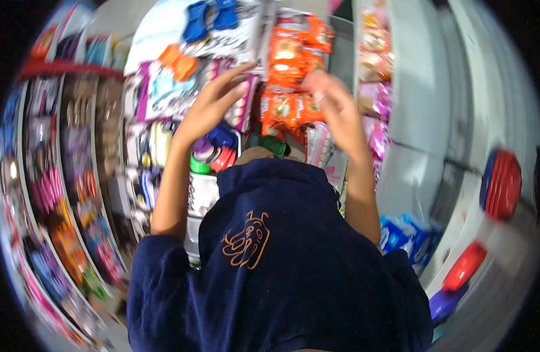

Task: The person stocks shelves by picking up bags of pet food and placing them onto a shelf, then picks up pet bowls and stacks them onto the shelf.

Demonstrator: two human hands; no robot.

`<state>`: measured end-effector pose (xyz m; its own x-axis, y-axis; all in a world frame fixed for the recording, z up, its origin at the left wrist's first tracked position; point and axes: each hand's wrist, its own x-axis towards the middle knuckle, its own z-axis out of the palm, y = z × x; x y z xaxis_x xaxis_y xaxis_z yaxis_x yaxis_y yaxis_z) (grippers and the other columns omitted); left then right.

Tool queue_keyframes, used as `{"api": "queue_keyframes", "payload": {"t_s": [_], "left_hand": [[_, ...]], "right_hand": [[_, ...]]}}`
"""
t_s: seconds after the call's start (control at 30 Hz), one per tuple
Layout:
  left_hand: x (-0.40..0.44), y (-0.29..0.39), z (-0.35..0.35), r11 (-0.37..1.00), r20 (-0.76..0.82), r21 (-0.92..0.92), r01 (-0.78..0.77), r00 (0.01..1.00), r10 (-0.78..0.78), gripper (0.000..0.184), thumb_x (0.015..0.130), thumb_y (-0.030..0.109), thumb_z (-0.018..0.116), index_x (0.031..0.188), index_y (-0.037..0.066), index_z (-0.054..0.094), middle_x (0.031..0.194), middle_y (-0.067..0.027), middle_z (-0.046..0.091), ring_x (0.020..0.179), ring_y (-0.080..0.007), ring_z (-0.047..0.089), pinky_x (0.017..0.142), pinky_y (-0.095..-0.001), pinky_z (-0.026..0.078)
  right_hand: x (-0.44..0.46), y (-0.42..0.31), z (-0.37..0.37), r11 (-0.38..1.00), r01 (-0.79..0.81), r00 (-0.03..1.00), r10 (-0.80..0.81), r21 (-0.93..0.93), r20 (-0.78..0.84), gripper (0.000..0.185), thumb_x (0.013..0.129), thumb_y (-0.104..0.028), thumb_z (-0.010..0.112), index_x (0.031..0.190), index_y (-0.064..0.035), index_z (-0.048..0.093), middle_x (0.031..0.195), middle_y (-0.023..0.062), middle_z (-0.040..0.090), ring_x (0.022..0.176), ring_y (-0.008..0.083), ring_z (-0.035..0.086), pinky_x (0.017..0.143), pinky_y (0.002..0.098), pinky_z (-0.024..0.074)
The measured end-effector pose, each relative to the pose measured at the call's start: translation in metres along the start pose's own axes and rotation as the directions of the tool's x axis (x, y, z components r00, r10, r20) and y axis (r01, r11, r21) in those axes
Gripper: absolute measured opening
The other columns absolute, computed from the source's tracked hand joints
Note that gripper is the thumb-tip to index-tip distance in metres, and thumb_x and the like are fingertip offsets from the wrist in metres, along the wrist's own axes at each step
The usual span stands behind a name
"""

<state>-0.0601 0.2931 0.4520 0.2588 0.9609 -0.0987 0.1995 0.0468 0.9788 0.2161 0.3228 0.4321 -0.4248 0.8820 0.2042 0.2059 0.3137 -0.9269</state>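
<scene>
Glossy orange packets [287,108] are stacked in a column on the shelf in front of me. My left hand [214,105] is over the shelf to the left of them, fingers stretched and apart, holding nothing. At the right side of the packets is my right hand [337,105], its fingers bent and smeared by motion. Whether it touches a packet or holds anything, I cannot tell. Left of my left hand lies an orange bone-shaped item [178,62], with blue bone-shaped items [197,22] farther back on a patterned white package.
Racks of colourful packaged goods [76,176] line the left side. Pink packets [377,100] run along the right of the orange ones. Colourful round items [214,152] sit in front of my body. Red dishes [504,185] and a blue-and-white package [413,234] are at the right.
</scene>
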Motion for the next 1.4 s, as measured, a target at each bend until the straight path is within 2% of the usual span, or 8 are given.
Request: {"api": "queue_keyframes", "payload": {"t_s": [0.13, 0.27, 0.5, 0.67, 1.0, 1.2, 1.33, 1.4], "left_hand": [[-0.168, -0.032, -0.022, 0.947, -0.396, -0.196, 0.255, 0.863, -0.314, 0.050, 0.096, 0.018, 0.050, 0.143, 0.004, 0.040, 0.143, -0.0128, 0.047, 0.132, -0.0273, 0.044, 0.110, -0.0386, 0.032], [-0.262, -0.034, 0.024, 0.936, -0.755, -0.342, 0.081, 0.569, -0.326, 0.050, 0.097, 0.021, 0.048, 0.143, 0.004, 0.039, 0.141, -0.0153, 0.048, 0.128, -0.0269, 0.048, 0.104, -0.0380, 0.040], [-0.324, -0.054, 0.087, 0.862, -0.854, -0.490, -0.128, 0.272, -0.444, 0.050, 0.097, 0.021, 0.051, 0.143, 0.005, 0.039, 0.140, -0.0173, 0.048, 0.126, -0.0279, 0.050, 0.104, -0.0383, 0.041], [-0.349, -0.062, 0.078, 0.869, -0.869, -0.477, -0.134, 0.219, -0.443, 0.050, 0.097, 0.022, 0.049, 0.142, 0.003, 0.039, 0.138, -0.0176, 0.051, 0.125, -0.0283, 0.052, 0.103, -0.0372, 0.042], [-0.337, -0.107, 0.050, 0.844, -0.830, -0.518, -0.137, 0.319, -0.458, 0.048, 0.097, 0.019, 0.046, 0.143, 0.006, 0.039, 0.138, -0.0144, 0.051, 0.123, -0.0256, 0.054, 0.101, -0.0356, 0.043], [-0.276, -0.201, 0.065, 0.708, -0.734, -0.670, -0.223, 0.340, -0.587, 0.044, 0.098, 0.016, 0.046, 0.140, 0.006, 0.040, 0.134, -0.0108, 0.055, 0.121, -0.0232, 0.055, 0.098, -0.0324, 0.045], [-0.238, -0.294, 0.104, 0.671, -0.663, -0.740, -0.045, 0.218, -0.716, 0.042, 0.099, 0.013, 0.045, 0.139, 0.005, 0.041, 0.130, -0.0096, 0.058, 0.111, -0.0189, 0.058, 0.091, -0.0302, 0.047], [-0.225, -0.323, 0.127, 0.576, -0.594, -0.804, -0.146, 0.190, -0.781, 0.040, 0.098, 0.010, 0.047, 0.137, 0.004, 0.043, 0.126, -0.0093, 0.060, 0.107, -0.0171, 0.058, 0.088, -0.0282, 0.046]], "right_hand": [[-0.007, -0.002, 0.067, 0.904, -0.285, 0.901, 0.139, 0.318, 0.412, 0.026, 0.097, -0.018, 0.052, 0.111, -0.0016, 0.067, 0.123, 0.0091, 0.060, 0.113, 0.0189, 0.056, 0.092, 0.0306, 0.0456], [0.023, -0.001, 0.100, 0.922, -0.252, 0.777, 0.012, 0.294, 0.629, 0.026, 0.098, -0.013, 0.048, 0.114, -0.0009, 0.065, 0.120, 0.0087, 0.063, 0.113, 0.0174, 0.056, 0.100, 0.0308, 0.0403], [0.060, -0.032, 0.148, 0.969, -0.201, 0.633, 0.018, 0.142, 0.774, 0.032, 0.101, -0.018, 0.043, 0.123, -0.0028, 0.060, 0.128, 0.0078, 0.060, 0.114, 0.0172, 0.058, 0.093, 0.0306, 0.0450], [0.031, -0.040, 0.202, 0.964, -0.230, 0.637, 0.047, 0.131, 0.769, 0.032, 0.101, -0.019, 0.043, 0.124, -0.0032, 0.059, 0.127, 0.0064, 0.060, 0.113, 0.0166, 0.058, 0.092, 0.0298, 0.0455], [0.003, 0.003, 0.238, 0.820, -0.554, 0.558, 0.235, 0.146, 0.796, 0.029, 0.098, -0.016, 0.049, 0.121, -0.0042, 0.061, 0.120, 0.0072, 0.062, 0.104, 0.0152, 0.061, 0.087, 0.0282, 0.0482], [0.004, 0.132, 0.294, 0.712, -0.697, 0.439, 0.522, -0.090, 0.732, 0.027, 0.094, -0.020, 0.058, 0.118, -0.0077, 0.059, 0.113, 0.0044, 0.064, 0.091, 0.0127, 0.063, 0.075, 0.0253, 0.0495], [-0.016, 0.239, 0.339, 0.637, -0.745, 0.402, 0.668, -0.201, 0.626, 0.039, 0.091, -0.023, 0.063, 0.125, -0.0063, 0.052, 0.113, 0.0069, 0.062, 0.089, 0.0151, 0.063, 0.069, 0.0260, 0.0495], [-0.023, 0.298, 0.364, 0.584, -0.791, 0.403, 0.721, -0.181, 0.564, 0.051, 0.089, -0.018, 0.066, 0.133, -0.0045, 0.043, 0.114, 0.0088, 0.060, 0.084, 0.0169, 0.064, 0.061, 0.0260, 0.0499]]}}
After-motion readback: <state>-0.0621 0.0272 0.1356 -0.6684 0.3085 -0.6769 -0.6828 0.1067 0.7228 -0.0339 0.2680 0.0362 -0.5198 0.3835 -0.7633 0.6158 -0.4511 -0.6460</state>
